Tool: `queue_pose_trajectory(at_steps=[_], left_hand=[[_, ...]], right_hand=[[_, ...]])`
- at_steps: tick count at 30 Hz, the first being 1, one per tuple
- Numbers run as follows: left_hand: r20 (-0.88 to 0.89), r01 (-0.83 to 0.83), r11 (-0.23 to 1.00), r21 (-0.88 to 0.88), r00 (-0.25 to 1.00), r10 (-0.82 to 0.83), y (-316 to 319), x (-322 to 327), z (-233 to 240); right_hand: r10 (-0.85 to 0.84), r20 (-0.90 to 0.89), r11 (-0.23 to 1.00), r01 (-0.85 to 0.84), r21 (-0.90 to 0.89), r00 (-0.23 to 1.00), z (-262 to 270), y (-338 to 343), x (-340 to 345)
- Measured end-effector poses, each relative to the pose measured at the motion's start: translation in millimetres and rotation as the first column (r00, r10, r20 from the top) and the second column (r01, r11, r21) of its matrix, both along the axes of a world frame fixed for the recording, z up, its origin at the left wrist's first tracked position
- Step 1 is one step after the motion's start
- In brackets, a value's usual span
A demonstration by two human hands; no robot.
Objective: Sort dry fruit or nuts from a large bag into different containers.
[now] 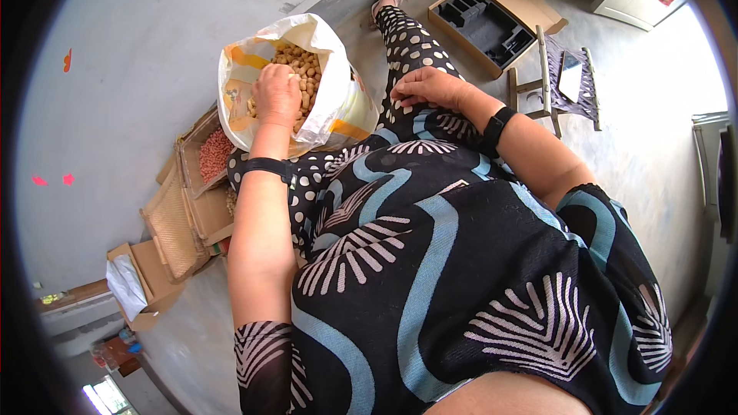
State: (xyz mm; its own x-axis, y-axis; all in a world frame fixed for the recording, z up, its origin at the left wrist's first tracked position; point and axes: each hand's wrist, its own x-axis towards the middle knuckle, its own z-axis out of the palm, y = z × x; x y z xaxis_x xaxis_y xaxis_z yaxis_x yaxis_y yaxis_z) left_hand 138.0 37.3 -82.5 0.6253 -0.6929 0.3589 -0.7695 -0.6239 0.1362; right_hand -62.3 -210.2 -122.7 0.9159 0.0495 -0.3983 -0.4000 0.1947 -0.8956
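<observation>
My left hand (277, 95) reaches into a white plastic woven sack (328, 86) with orange patches. Its fingers are bent over unshelled peanuts (305, 66), and the fingertips are hidden, so I cannot tell whether they grip any. The sack's mouth is folded wide around the nuts, and it stands against my leg. Over my polka-dot trouser leg (412, 40) is my right hand (429, 87), its fingers loosely bent and slightly apart. Nothing shows between them. Each forearm wears a black band.
Left of my knee, a box of reddish shelled peanuts (214, 155) stands beside a woven basket (173, 230). A cardboard box (135, 282) lies behind. Ahead sits an open carton with a black insert (484, 23). To the right, a phone (571, 78) rests on a low wooden stool (545, 78).
</observation>
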Motion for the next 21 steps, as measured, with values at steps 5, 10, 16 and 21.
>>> queue_pose_trajectory(at_steps=[5,10,16,21], left_hand=[[0.043,-0.031,0.989,-0.142,0.998,0.038,5,-3,3],[-0.048,0.118,0.989,0.089,0.992,-0.114,-4,-20,-9],[-0.087,0.055,0.989,0.138,0.995,-0.043,-13,-30,-18],[-0.024,0.059,0.994,0.092,0.998,-0.057,-16,-23,-22]], right_hand=[[0.019,0.027,0.999,-0.019,0.027,0.999,-13,-6,3],[0.041,0.013,0.999,-0.041,0.013,0.999,-19,-7,6],[0.025,0.020,0.999,-0.025,0.026,1.000,-16,-5,5],[0.032,0.086,0.997,-0.038,0.064,0.996,-27,-6,8]])
